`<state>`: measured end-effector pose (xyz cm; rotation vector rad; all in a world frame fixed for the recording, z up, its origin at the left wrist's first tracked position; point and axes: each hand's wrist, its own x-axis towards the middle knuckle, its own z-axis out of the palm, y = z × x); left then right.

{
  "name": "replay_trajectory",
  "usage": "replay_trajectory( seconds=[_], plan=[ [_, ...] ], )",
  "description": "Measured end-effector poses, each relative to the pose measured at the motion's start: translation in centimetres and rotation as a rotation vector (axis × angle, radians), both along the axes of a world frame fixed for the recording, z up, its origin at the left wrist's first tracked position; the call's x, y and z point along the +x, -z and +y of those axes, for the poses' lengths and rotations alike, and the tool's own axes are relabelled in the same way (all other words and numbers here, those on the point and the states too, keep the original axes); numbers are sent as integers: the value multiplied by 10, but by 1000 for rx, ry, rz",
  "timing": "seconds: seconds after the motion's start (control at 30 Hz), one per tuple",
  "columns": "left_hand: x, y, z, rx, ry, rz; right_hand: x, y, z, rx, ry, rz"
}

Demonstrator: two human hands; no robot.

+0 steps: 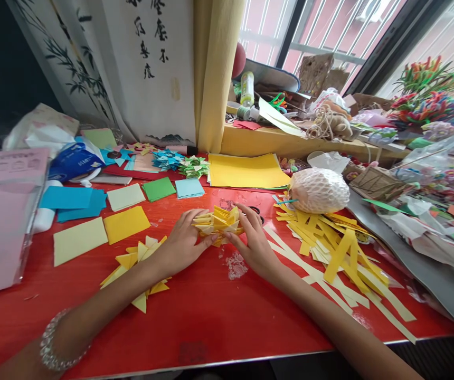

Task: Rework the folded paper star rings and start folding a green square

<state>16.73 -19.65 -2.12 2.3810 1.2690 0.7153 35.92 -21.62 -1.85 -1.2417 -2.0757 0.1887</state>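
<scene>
Table (219, 316), red-topped, carries paper stock; yellow strips (341, 253) lie right of centre; folded triangles (140, 264) lie under the left forearm; left hand (181, 244) and right hand (253, 240), fingers closed, grip a yellow folded-paper assembly (219, 221) at mid-table.

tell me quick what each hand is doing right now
Left hand: closed on the yellow folded-paper cluster.
Right hand: closed on the same cluster from the other side.
</scene>
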Motion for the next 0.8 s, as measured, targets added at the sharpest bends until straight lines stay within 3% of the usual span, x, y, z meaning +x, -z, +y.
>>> replay_trajectory(
  seconds=[0.23,0.53,0.8],
  plan=[
    [1,-4,1,-54,17,49,6,-5,5,212,-3,-214],
    [3,-11,0,-262,152,-136,1,-8,2,275,61,-339],
    [7,-3,1,-207,127,-115,-6,-8,5,349,64,-345]
  ],
)
